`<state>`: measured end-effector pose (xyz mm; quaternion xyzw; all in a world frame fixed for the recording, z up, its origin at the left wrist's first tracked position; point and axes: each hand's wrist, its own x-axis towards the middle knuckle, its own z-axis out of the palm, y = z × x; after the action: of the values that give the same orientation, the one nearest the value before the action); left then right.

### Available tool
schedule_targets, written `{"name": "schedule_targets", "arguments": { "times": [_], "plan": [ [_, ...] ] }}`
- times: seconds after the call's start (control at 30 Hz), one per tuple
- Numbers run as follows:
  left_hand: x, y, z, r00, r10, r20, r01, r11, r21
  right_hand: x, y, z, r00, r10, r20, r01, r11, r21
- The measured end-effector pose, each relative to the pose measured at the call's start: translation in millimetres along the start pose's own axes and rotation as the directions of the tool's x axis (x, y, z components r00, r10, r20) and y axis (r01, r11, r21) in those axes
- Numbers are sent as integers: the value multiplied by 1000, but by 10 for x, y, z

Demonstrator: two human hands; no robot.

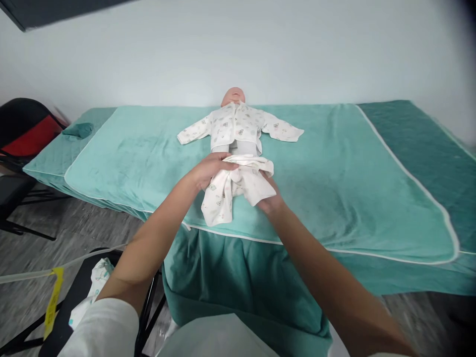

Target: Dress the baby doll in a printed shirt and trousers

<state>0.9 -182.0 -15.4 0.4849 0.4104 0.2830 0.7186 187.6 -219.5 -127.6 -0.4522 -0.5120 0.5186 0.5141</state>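
A baby doll (235, 95) lies on its back on the green bed cover, its head toward the wall. It wears a white printed jacket (238, 124) with both sleeves spread out. Around its lower legs are white printed baby pants (219, 198), bunched at the waistband. My left hand (211, 169) pinches the waistband's left side, thumb on top. My right hand (270, 196) grips the right side from beneath, its fingers partly hidden by the cloth. The doll's feet are covered by the pants.
The light green blanket (334, 173) with white edging covers most of the bed. A black chair (61, 317) holding a folded printed cloth (98, 280) stands at the lower left. Another black and red chair (29, 134) is at the far left. A white wall (238, 44) backs the bed.
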Motion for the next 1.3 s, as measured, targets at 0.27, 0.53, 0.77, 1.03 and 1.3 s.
{"name": "schedule_targets", "arguments": {
  "times": [0.27,0.53,0.77,1.03,1.3],
  "plan": [
    [328,-6,88,907,366,-208,-271,885,377,-9,45,-29,991,33,-131,2,966,258],
    [684,23,52,812,530,-244,-345,773,533,355,160,-159,926,-22,-376,82,986,144],
    [697,29,-119,868,446,-218,-364,871,329,556,190,-329,931,-70,-358,61,998,-34],
    [513,-111,-274,953,299,-57,-301,953,-41,649,-731,-399,922,-256,291,360,845,-396],
    [574,-326,-394,934,327,-147,-344,933,-107,1054,-937,-30,895,144,421,110,845,-523]
  ]
}}
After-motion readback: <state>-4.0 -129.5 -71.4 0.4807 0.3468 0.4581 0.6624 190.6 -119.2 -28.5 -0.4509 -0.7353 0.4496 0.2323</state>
